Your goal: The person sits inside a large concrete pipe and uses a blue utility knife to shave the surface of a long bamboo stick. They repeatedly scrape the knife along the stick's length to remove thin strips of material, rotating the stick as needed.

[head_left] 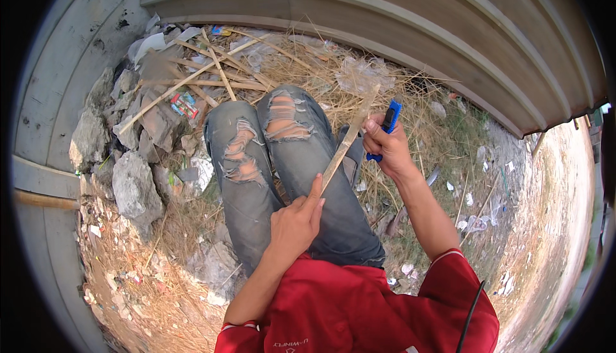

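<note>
A long flat strip of pale wood or split bamboo (346,142) slants up and to the right over my right thigh. Its near end is gripped by my left hand (296,223), the index finger stretched along it. My right hand (389,146) is closed around a blue utility knife (390,117) with a black part on its side, held just right of the strip's upper half. The fist hides the knife's middle, and I cannot make out a blade. Whether the right fingertips touch the strip is unclear.
Several loose wooden strips (215,67) lie crossed beyond my knees. Grey rocks (136,189) are piled at the left. Dry straw and plastic litter (362,74) cover the ground ahead. A corrugated metal sheet (385,16) stands at the far side, and pale panels (48,96) at the left.
</note>
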`<state>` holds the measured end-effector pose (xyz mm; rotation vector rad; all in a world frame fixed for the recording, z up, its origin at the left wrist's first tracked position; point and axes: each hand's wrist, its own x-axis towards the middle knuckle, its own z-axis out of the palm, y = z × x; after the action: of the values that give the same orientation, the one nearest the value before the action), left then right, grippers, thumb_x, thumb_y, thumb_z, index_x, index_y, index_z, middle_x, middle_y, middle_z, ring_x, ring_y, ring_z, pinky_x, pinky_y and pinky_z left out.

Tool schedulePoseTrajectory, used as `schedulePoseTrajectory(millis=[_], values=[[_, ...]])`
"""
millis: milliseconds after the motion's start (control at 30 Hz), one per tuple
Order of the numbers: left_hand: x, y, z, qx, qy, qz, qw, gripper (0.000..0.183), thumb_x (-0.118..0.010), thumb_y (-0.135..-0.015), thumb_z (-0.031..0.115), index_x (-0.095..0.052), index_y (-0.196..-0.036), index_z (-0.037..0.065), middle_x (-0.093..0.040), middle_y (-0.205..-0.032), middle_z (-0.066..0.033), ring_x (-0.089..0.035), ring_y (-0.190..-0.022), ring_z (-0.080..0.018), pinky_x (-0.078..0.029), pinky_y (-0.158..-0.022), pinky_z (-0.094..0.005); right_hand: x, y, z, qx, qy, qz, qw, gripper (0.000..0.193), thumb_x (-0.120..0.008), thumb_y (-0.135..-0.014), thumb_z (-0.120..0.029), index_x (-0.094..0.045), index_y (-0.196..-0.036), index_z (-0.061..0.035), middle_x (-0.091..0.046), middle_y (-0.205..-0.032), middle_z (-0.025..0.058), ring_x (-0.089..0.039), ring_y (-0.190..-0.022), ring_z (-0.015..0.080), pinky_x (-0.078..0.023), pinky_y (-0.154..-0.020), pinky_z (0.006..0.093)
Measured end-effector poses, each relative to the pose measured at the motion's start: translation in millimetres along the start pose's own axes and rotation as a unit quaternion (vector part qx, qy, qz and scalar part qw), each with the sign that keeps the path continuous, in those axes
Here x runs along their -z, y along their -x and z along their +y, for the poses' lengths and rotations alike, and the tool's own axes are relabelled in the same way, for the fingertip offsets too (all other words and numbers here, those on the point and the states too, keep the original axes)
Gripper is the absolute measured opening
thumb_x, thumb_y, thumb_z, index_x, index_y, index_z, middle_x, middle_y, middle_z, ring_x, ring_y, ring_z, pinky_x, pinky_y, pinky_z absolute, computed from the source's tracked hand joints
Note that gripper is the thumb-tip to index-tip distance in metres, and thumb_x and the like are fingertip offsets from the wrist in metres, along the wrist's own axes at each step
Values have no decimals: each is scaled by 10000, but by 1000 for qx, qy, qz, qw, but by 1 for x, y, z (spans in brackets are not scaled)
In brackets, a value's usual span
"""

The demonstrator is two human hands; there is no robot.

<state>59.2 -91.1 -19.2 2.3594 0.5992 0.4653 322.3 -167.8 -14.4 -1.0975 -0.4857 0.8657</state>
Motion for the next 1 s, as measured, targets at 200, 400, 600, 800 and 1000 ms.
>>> schedulePoseTrajectory(millis=[200, 400, 600, 800, 1000], values=[[2, -4, 6, 22, 30, -43, 998, 533, -604, -1020, 170, -493, -1540, 137, -710, -817, -172, -697, -658, -389, -554, -612, -507, 58, -21, -48, 144, -69, 200, 967, 249, -652, -1042, -280, -644, -1114, -42, -321, -627, -74, -297, -513, 48, -279, -504, 236], [6, -10, 1, 53, 172, -71, 981, 511, -581, -1027, 109, -495, -1531, 104, -683, -803, -260, -692, -737, -448, -538, -666, -484, 27, 30, -14, 47, 443, 69, 893, 375, -565, -1059, -365, -681, -1123, -13, -520, -645, 38, -514, -538, 176, -407, -536, 308], [11, -14, -4, 49, 226, -79, 970, 490, -554, -1040, 94, -494, -1526, 81, -643, -794, -297, -685, -779, -470, -540, -672, -435, -29, 63, -16, 59, 604, -38, 794, 418, -615, -1022, -439, -653, -900, -40, -642, -601, 161, -676, -594, 411, -517, -561, 479], [11, -17, -12, 40, 212, -91, 972, 472, -539, -1049, 103, -500, -1518, 65, -603, -716, -285, -689, -730, -454, -532, -655, -403, -17, 53, -7, 107, 712, -62, 692, 483, -650, -982, -520, -624, -826, -63, -642, -595, 156, -666, -574, 395, -512, -525, 498], [15, -26, -5, 57, 226, -78, 969, 466, -536, -1049, 100, -503, -1511, 52, -563, -678, -273, -666, -628, -408, -504, -617, -376, -2, 22, -3, 196, 720, -14, 666, 496, -664, -954, -568, -627, -829, -89, -655, -616, 136, -663, -561, 372, -501, -502, 472]])
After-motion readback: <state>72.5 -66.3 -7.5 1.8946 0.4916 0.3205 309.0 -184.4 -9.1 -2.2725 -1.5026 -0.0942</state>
